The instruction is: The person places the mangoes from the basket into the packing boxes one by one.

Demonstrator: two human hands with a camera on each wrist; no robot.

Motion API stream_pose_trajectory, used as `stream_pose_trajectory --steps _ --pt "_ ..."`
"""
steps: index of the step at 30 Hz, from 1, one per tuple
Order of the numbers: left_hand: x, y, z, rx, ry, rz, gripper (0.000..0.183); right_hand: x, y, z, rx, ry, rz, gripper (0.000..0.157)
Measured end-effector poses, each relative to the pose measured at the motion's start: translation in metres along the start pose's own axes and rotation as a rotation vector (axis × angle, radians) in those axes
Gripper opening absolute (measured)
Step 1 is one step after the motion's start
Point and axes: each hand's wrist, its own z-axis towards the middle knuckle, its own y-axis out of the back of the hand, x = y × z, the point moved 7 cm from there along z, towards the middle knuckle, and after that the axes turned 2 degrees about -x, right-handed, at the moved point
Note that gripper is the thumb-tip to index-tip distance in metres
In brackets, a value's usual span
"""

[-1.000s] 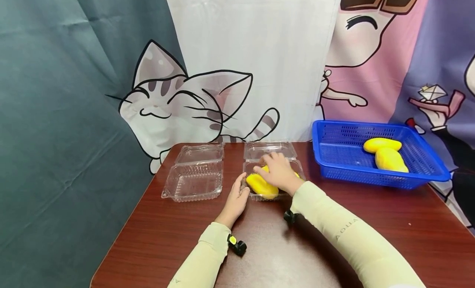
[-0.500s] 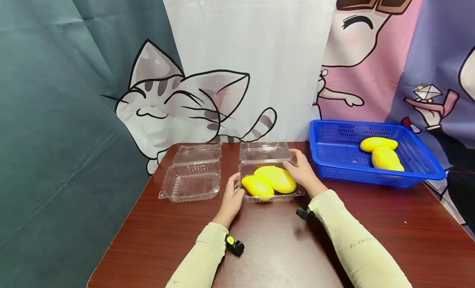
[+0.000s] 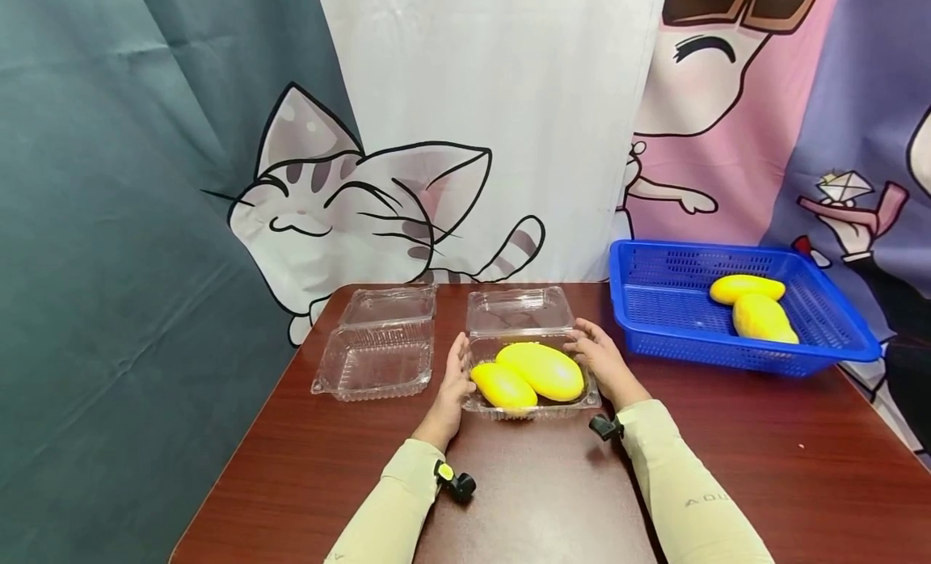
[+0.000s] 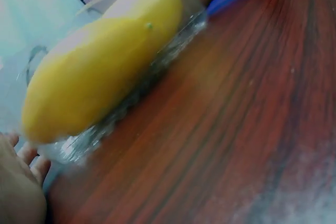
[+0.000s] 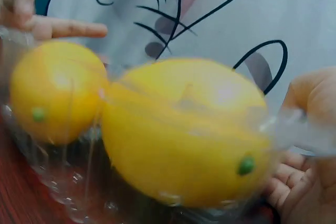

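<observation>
A clear plastic clamshell box [image 3: 560, 410] stands on the table with its lid [image 3: 520, 309] folded back. In it lie two mangoes, a smaller one [image 3: 505, 386] at left and a larger one [image 3: 541, 371] at right. My left hand [image 3: 452, 390] lies along the box's left side, fingers mostly straight. On the other side my right hand [image 3: 605, 360] rests at the right rim, fingers spread loosely. In the right wrist view, the right hand [image 5: 310, 129] has its thumb above the rim and its fingers lower beside the wall.
A second clear clamshell box [image 3: 381, 370] stands open at left. At the right, a blue plastic basket [image 3: 684, 350] holds two more mangoes [image 3: 764, 317]. A curtain with cartoon figures [image 3: 553, 103] hangs behind the brown table [image 3: 327, 467].
My right hand has left the mangoes and moved to the box's right side. The box with its mangoes has slid towards me, between both hands.
</observation>
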Motion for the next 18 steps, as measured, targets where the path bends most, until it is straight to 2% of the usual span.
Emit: stream_pose_trajectory --steps 3,7,12,18 --pt "0.0005 0.0016 0.0022 -0.029 0.016 -0.026 0.085 0.0004 0.0011 -0.0018 0.009 -0.012 -0.013 0.067" --pt "0.0007 0.0038 0.0023 -0.059 0.044 -0.066 0.079 -0.0009 -0.0008 -0.0037 0.022 -0.009 0.027 0.065" --pt "-0.0007 0.0072 0.0017 -0.112 0.065 -0.077 0.078 0.0001 -0.0029 -0.0045 0.031 0.043 0.036 0.065" --pt "0.0001 0.0077 0.0012 -0.123 0.079 -0.064 0.078 0.0042 -0.0041 -0.0053 0.043 0.124 0.071 0.070"
